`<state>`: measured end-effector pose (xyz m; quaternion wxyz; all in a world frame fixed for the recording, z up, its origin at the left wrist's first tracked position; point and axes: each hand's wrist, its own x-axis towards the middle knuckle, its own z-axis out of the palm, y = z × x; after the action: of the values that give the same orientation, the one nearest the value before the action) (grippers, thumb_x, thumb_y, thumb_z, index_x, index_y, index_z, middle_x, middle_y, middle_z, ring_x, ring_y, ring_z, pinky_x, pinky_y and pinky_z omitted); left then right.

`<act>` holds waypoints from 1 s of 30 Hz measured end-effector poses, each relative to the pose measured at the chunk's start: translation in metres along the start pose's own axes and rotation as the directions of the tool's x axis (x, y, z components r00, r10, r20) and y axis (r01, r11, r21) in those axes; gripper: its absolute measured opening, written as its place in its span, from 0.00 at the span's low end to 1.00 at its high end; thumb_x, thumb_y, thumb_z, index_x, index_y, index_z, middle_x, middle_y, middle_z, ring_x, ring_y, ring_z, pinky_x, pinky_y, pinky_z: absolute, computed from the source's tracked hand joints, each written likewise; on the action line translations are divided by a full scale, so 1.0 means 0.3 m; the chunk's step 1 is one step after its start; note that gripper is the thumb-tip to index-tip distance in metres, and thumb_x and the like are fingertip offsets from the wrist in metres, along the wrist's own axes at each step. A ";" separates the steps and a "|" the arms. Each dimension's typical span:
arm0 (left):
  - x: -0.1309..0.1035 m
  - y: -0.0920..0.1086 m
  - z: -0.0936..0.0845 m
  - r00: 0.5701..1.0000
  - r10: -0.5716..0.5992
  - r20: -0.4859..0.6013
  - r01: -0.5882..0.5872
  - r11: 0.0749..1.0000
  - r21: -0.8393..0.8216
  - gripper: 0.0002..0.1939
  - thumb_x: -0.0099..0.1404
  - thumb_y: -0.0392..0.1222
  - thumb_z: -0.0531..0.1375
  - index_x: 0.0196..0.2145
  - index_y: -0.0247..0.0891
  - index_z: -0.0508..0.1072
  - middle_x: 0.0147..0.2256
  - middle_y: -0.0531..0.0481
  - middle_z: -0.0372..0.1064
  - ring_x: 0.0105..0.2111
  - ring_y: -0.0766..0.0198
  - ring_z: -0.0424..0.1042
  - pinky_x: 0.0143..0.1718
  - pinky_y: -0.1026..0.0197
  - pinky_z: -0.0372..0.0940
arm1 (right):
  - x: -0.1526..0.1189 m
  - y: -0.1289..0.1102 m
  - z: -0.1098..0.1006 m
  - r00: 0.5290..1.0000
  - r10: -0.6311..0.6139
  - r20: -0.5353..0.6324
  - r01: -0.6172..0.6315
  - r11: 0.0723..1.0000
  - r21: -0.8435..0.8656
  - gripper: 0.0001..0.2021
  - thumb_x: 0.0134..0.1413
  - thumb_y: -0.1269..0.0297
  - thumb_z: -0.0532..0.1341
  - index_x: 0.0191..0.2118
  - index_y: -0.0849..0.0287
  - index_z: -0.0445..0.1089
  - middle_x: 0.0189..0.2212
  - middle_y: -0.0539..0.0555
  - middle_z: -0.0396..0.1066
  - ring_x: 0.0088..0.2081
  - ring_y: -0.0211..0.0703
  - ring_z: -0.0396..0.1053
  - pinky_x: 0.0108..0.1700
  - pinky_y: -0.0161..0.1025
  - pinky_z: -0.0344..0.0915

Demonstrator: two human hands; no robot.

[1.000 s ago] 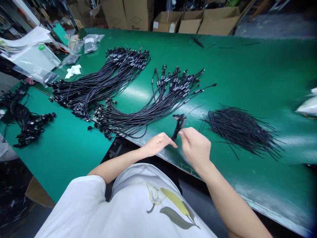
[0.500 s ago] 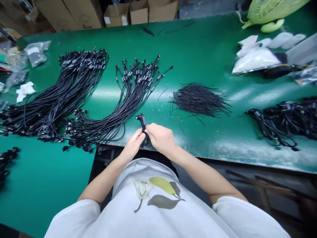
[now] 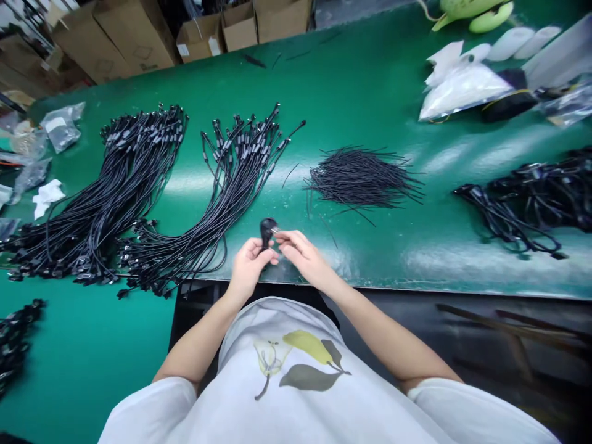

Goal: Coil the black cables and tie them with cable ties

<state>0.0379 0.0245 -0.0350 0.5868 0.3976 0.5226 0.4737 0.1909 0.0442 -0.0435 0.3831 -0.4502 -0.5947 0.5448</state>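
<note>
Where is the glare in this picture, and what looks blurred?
Head view: pale glare streaks the glossy green tabletop, chiefly right of the pile of thin black strips; head view again: the small black cable bundle in the bare left hand looks blurred.

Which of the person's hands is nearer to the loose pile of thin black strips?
Right. The right hand is on the near side of the pile of strips, toward its left; the left hand is farther left, holding the black bundle.

Pale glare on green tabletop (image 3: 361, 86), shadow beneath, blurry, stretched edges
</note>
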 end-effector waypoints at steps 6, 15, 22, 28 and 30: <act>-0.020 -0.065 0.082 0.979 0.007 0.205 -0.070 0.951 0.302 0.17 0.65 0.46 0.59 0.49 0.39 0.66 0.37 0.50 0.70 0.26 0.70 0.67 0.30 0.65 0.64 | -0.021 0.005 -0.002 0.983 0.176 0.046 -0.182 0.948 0.261 0.19 0.60 0.48 0.52 0.42 0.56 0.70 0.35 0.53 0.70 0.36 0.43 0.68 0.41 0.41 0.67; -0.026 -0.098 0.158 0.981 -0.050 0.186 -0.006 0.958 0.287 0.24 0.68 0.62 0.48 0.37 0.36 0.67 0.20 0.59 0.52 0.16 0.72 0.51 0.17 0.67 0.50 | -0.040 -0.003 -0.016 0.980 0.193 0.052 -0.188 0.804 0.564 0.23 0.53 0.40 0.59 0.32 0.60 0.68 0.29 0.52 0.67 0.32 0.38 0.64 0.34 0.35 0.63; -0.025 -0.102 0.018 0.960 0.037 0.278 -0.180 0.843 0.507 0.26 0.67 0.55 0.53 0.57 0.39 0.62 0.47 0.41 0.70 0.47 0.53 0.71 0.51 0.49 0.66 | -0.006 0.070 -0.431 0.833 0.237 -0.500 -0.101 0.954 0.283 0.19 0.61 0.43 0.51 0.32 0.55 0.53 0.21 0.43 0.50 0.20 0.33 0.50 0.27 0.33 0.58; 0.025 -0.056 -0.271 0.894 0.418 0.160 -0.268 0.212 0.940 0.28 0.67 0.53 0.51 0.59 0.34 0.64 0.53 0.32 0.65 0.55 0.40 0.63 0.56 0.38 0.58 | -0.150 -0.015 -1.058 0.486 -0.211 -0.848 -0.671 0.532 -0.517 0.10 0.64 0.58 0.51 0.41 0.61 0.61 0.41 0.62 0.66 0.42 0.43 0.63 0.46 0.43 0.59; 0.016 -0.039 -0.301 0.865 0.450 0.221 -0.286 0.081 0.955 0.26 0.68 0.50 0.50 0.59 0.32 0.64 0.54 0.32 0.64 0.56 0.41 0.63 0.57 0.41 0.58 | -0.170 -0.010 -1.170 0.517 -0.234 -0.824 -0.655 0.511 -0.556 0.18 0.67 0.55 0.44 0.42 0.63 0.63 0.44 0.70 0.65 0.46 0.48 0.62 0.49 0.51 0.58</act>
<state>-0.0499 0.0238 -0.0598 0.0262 0.7610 0.6193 0.1914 0.5380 0.1019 0.0009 0.2683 -0.8521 -0.4477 -0.0391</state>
